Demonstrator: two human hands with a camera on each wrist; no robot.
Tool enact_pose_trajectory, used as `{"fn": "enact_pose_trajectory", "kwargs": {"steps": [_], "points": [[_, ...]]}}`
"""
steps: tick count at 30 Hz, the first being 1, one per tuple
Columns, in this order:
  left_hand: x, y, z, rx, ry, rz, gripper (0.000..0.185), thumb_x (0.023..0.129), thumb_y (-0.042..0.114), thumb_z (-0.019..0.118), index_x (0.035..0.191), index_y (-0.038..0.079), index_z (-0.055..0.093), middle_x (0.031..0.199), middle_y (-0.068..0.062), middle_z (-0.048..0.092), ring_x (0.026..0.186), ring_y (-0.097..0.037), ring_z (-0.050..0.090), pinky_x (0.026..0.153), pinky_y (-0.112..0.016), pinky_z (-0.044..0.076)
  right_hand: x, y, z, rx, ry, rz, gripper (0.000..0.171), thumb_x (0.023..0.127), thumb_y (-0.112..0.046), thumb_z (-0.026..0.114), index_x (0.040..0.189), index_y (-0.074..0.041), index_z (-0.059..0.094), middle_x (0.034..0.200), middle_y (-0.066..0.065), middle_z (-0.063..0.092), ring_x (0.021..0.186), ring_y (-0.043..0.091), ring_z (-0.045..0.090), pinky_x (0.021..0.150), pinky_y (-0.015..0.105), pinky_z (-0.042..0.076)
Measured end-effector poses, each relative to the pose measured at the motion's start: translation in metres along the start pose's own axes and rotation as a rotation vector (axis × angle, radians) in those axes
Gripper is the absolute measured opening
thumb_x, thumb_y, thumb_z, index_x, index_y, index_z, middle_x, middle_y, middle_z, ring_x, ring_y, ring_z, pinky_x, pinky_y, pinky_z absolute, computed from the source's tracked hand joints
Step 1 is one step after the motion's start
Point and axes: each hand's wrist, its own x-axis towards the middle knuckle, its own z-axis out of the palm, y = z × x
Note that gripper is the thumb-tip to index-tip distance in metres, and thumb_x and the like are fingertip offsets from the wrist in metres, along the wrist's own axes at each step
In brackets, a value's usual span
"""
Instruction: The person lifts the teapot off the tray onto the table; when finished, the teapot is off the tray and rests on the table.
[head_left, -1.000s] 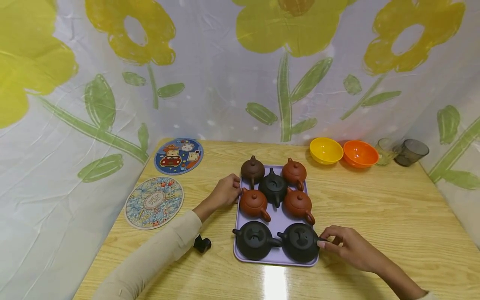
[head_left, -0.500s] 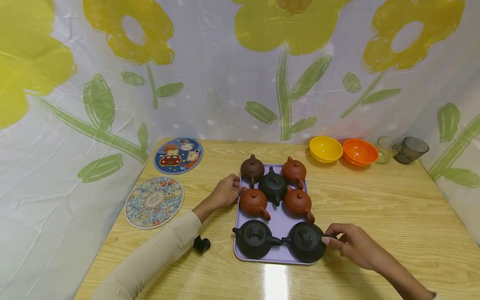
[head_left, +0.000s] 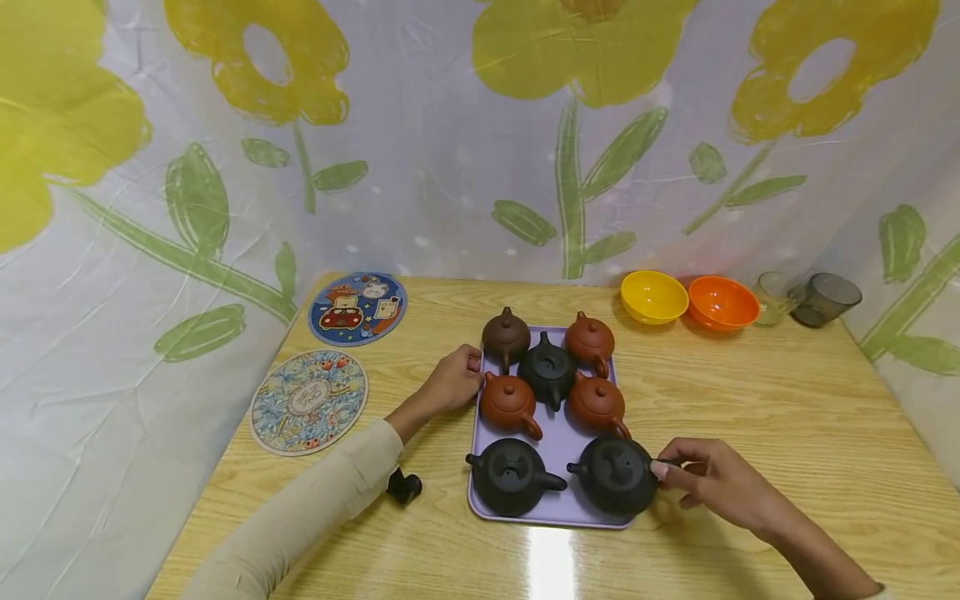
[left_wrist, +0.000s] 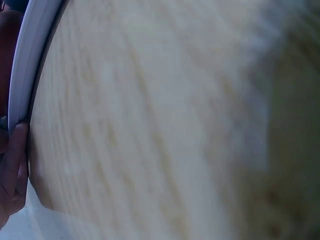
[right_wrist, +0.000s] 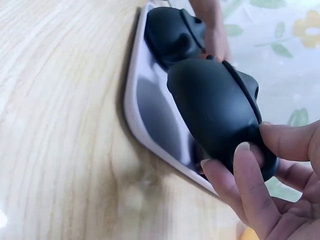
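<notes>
The right hand (head_left: 712,483) pinches the handle of a black pot (head_left: 618,475) at the near right corner of the tray (head_left: 558,437); in the right wrist view the fingertips (right_wrist: 247,165) curl round the pot's (right_wrist: 215,107) rear end, and the pot looks raised a little off the tray's (right_wrist: 150,125) floor, its side overhanging the rim, though whether its base touches I cannot tell; the left hand (head_left: 452,382) grips the tray's left edge, fingers curled over the rim beside a red pot (head_left: 508,400); the left wrist view shows only a fingertip (left_wrist: 12,170) against the white rim (left_wrist: 30,60), the rest being blurred wood.

A second black pot (head_left: 510,477) sits at the tray's near left corner, its spout pointing toward the held one; three red pots, a brown pot (head_left: 506,333) and a third black pot (head_left: 547,371) crowd the tray's far half; a small black lid (head_left: 405,487) lies on the table (head_left: 750,400) left of the tray.

Risks, as I judge them: a two-finger pinch on a thin handle may let the pot swing and slip; its spout could knock the neighbouring black pot; dragging its base over the rim could tip it; the held pot shows no lid, so nothing loose should fall from it.
</notes>
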Motion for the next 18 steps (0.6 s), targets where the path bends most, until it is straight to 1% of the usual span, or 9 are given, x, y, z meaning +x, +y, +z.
{"fn": "enact_pose_trajectory", "kwargs": {"steps": [3, 6, 11, 15, 18], "points": [[0.000, -0.001, 0.000, -0.015, -0.002, -0.004, 0.040, 0.092, 0.007, 0.059, 0.130, -0.003, 0.054, 0.115, -0.018, 0.067, 0.103, -0.027, 0.066, 0.083, -0.035, 0.061, 0.000, -0.003, -0.003, 0.024, -0.007, 0.001, 0.024, 0.099, -0.023, 0.064, 0.104, 0.000, 0.068, 0.100, 0.014, 0.065, 0.091, 0.021, 0.068, 0.069, 0.034, 0.062], [0.001, -0.003, 0.001, -0.039, -0.014, -0.020, 0.040, 0.093, 0.007, 0.059, 0.132, -0.002, 0.053, 0.117, -0.018, 0.066, 0.102, -0.026, 0.066, 0.077, -0.031, 0.062, 0.001, -0.006, -0.009, 0.022, -0.007, -0.011, 0.025, 0.100, -0.023, 0.063, 0.105, 0.001, 0.067, 0.104, 0.016, 0.066, 0.093, 0.021, 0.069, 0.070, 0.036, 0.063], [0.002, -0.004, 0.001, -0.080, -0.028, -0.041, 0.040, 0.094, 0.006, 0.060, 0.133, -0.002, 0.053, 0.118, -0.018, 0.064, 0.101, -0.025, 0.065, 0.071, -0.028, 0.062, 0.000, -0.012, -0.022, 0.018, 0.006, -0.023, 0.027, 0.101, -0.023, 0.061, 0.108, 0.002, 0.066, 0.109, 0.018, 0.066, 0.096, 0.016, 0.070, 0.072, 0.040, 0.064], [0.002, -0.003, 0.001, -0.128, -0.039, -0.054, 0.041, 0.093, 0.005, 0.060, 0.132, -0.002, 0.052, 0.116, -0.019, 0.064, 0.096, -0.024, 0.065, 0.066, -0.027, 0.062, 0.000, -0.016, -0.034, 0.011, 0.016, -0.039, 0.029, 0.102, -0.023, 0.059, 0.111, 0.003, 0.065, 0.111, 0.017, 0.068, 0.098, 0.012, 0.070, 0.074, 0.039, 0.064], [0.002, -0.003, 0.000, -0.147, -0.039, -0.058, 0.041, 0.092, 0.004, 0.061, 0.132, -0.003, 0.053, 0.115, -0.019, 0.064, 0.092, -0.023, 0.066, 0.063, -0.027, 0.062, 0.000, -0.018, -0.043, 0.006, 0.029, -0.037, 0.029, 0.102, -0.024, 0.059, 0.112, 0.003, 0.065, 0.111, 0.012, 0.070, 0.099, 0.009, 0.069, 0.075, 0.038, 0.064]]}}
